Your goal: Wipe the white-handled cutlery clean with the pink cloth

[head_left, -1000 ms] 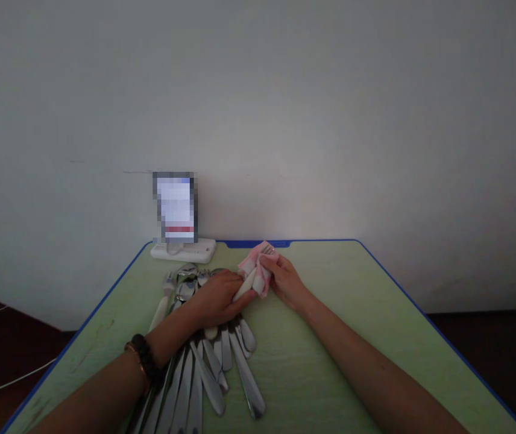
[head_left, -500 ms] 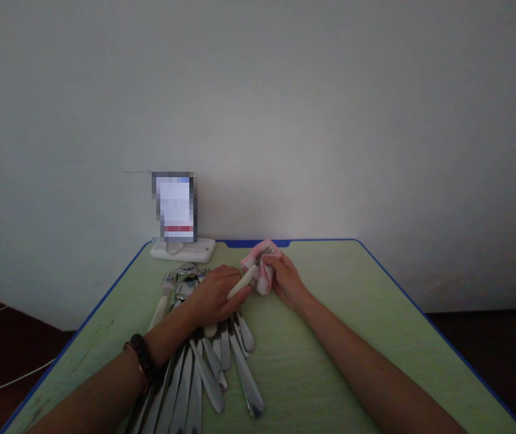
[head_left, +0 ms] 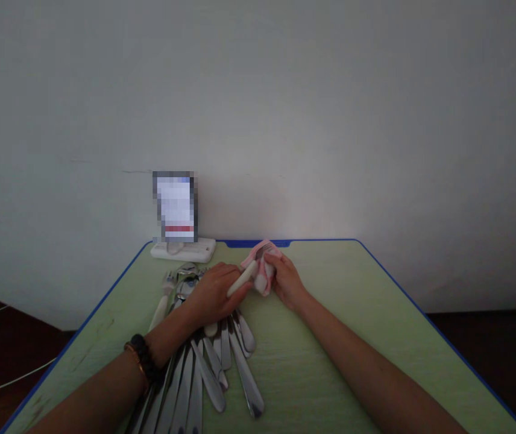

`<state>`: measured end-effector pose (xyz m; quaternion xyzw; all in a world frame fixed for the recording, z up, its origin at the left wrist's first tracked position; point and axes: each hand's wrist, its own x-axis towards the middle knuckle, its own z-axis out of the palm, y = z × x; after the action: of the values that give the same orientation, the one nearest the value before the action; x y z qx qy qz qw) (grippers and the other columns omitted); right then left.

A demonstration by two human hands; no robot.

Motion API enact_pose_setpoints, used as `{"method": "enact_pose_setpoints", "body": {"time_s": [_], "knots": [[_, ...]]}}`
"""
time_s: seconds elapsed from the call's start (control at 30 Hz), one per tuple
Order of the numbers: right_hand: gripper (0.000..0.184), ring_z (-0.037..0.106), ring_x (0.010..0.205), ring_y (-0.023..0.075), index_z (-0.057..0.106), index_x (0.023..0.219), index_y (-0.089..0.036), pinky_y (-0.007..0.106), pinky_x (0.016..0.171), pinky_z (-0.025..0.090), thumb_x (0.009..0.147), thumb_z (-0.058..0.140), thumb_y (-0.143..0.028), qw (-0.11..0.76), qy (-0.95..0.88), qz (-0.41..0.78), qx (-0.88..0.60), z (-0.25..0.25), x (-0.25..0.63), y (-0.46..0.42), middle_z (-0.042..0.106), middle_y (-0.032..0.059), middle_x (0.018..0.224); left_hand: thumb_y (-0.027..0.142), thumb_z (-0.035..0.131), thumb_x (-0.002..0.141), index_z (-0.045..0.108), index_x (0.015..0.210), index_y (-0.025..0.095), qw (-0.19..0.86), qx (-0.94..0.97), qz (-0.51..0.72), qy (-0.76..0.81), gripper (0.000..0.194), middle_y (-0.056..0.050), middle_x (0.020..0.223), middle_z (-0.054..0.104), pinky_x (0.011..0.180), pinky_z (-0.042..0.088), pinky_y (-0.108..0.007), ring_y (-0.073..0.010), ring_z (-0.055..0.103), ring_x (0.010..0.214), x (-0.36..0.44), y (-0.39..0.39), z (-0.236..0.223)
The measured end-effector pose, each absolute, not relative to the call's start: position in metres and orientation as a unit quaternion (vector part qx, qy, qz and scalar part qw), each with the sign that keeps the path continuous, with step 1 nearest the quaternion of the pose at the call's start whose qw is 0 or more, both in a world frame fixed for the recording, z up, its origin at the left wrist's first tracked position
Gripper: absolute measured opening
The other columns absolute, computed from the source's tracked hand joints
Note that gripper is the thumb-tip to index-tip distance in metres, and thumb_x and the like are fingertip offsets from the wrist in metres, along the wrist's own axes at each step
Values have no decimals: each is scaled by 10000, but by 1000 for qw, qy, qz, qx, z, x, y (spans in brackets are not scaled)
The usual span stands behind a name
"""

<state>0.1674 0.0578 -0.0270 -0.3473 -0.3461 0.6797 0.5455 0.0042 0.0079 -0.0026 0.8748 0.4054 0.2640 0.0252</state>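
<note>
A fork (head_left: pixel 242 281) with a cream handle is gripped near its handle by my left hand (head_left: pixel 217 293), its tined head pointing away to the upper right. My right hand (head_left: pixel 287 282) is closed on a pink and white cloth (head_left: pixel 263 282), which lies under and around the fork's head. The tines show against the cloth. Beneath my left hand and wrist spreads a pile of metal cutlery (head_left: pixel 208 377), partly covered by them. Another cream-handled fork (head_left: pixel 161 308) lies at the pile's left side.
A blurred screen (head_left: pixel 175 208) stands on a white base (head_left: pixel 183 249) at the table's back left. The green table (head_left: pixel 352 277) has a blue edge and meets a pale wall (head_left: pixel 312 120) behind.
The cloth has shifted slightly around the fork's head, and more of the tines shows now. Both hands stay in nearly the same place.
</note>
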Motion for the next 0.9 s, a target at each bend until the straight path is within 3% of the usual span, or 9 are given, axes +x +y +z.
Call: {"method": "enact_pose_setpoints", "body": {"time_s": [0.17,0.5,0.9], "knots": [[145,534,595,125,583,745,-176,249,594,435,615,592,-241,583,-289,676,-345,-26,169,62,613,-18,643,296,353,891,497,648,178,1,872,268,409,306,-36,647,520,640,388,-298,-165,473,630,4,7,-3],[115,514,573,116,578,714,-189,238,587,434,605,596,-223,565,-289,710,-305,-21,169,59,584,-26,617,308,352,893,491,637,179,11,862,253,439,318,-28,632,516,623,377,-289,-162,480,624,5,9,-6],[141,493,552,102,593,747,-186,233,578,392,634,608,-268,558,-353,667,-344,-24,167,57,585,-46,595,305,347,897,496,643,180,13,873,236,426,320,-18,625,520,620,384,-267,-144,486,609,6,8,-4]]}}
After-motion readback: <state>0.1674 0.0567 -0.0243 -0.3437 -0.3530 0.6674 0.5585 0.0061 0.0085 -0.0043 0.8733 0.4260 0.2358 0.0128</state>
